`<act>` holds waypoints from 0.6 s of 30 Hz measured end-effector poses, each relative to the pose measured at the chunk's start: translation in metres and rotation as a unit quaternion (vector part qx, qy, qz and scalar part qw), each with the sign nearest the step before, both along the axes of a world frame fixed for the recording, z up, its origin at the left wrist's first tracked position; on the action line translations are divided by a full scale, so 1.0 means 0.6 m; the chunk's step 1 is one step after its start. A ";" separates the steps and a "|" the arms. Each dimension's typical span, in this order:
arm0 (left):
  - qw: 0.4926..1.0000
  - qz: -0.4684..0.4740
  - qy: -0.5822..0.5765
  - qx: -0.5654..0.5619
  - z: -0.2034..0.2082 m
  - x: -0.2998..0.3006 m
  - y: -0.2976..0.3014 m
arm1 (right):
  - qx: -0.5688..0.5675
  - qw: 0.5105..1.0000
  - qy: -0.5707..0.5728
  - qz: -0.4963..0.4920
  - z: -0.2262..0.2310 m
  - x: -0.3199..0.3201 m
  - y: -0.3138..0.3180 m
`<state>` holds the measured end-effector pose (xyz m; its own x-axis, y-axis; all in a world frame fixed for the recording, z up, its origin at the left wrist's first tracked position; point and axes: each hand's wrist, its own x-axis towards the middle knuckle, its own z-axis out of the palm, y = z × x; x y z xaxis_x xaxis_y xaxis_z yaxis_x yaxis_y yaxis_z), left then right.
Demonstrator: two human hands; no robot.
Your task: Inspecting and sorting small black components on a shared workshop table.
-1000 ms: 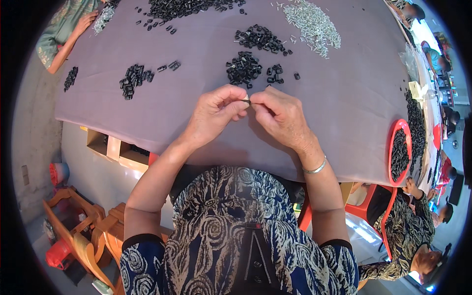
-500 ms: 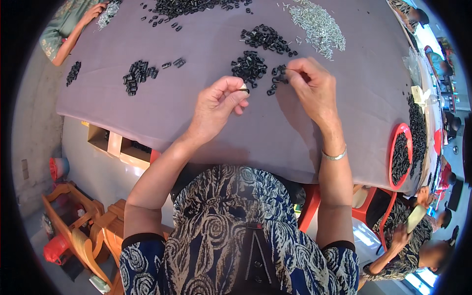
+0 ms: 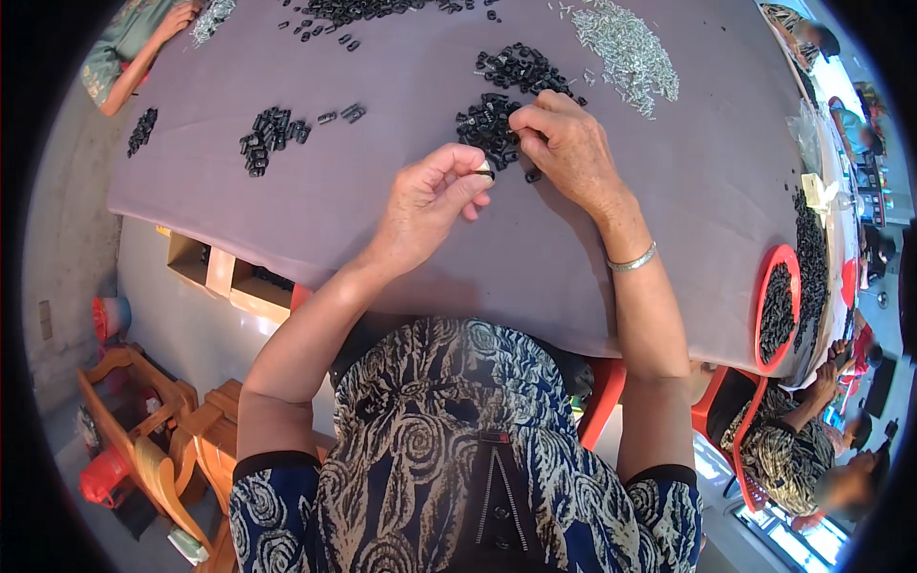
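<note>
My left hand (image 3: 432, 202) is closed in a pinch on a small black part (image 3: 486, 174), held above the cloth, with something pale at its fingertip. My right hand (image 3: 565, 148) reaches over a heap of small black parts (image 3: 488, 126), its thumb and forefinger pressed together at the heap's right side. Whatever it pinches is too small and hidden to name. One loose black piece lies just below the right fingers. Behind the heap is another pile of black parts (image 3: 521, 69), and farther right spreads a pile of small silvery pieces (image 3: 630, 55).
A grey-purple cloth (image 3: 382, 105) covers the table. More black pieces (image 3: 270, 138) lie to the left and along the far side. At the right edge stands a red tray (image 3: 763, 320) of black parts. Other people sit around; open cardboard boxes (image 3: 222, 272) are below the left edge.
My right hand has moved left, from the heap's outer right side to right beside it. My left hand stays pinched on the black part, shifted slightly right in view.
</note>
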<state>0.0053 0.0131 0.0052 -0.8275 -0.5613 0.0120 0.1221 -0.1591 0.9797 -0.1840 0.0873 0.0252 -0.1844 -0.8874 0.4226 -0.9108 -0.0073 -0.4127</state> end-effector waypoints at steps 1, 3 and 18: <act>1.000 -0.001 -0.003 -0.005 0.000 0.000 0.000 | 0.005 1.000 0.001 -0.005 0.000 0.000 0.000; 1.000 0.001 0.001 0.003 -0.001 -0.001 0.001 | 0.011 1.000 0.002 -0.009 0.000 0.000 0.002; 1.000 0.004 -0.005 0.003 0.004 -0.002 0.002 | 0.001 0.994 -0.099 -0.050 0.003 -0.013 0.025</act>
<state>0.0041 0.0145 0.0074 -0.8226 -0.5687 0.0008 0.1140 -0.1635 0.9799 -0.1917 0.1025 0.0272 -0.3514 -0.8613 0.3669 -0.8077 0.0807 -0.5841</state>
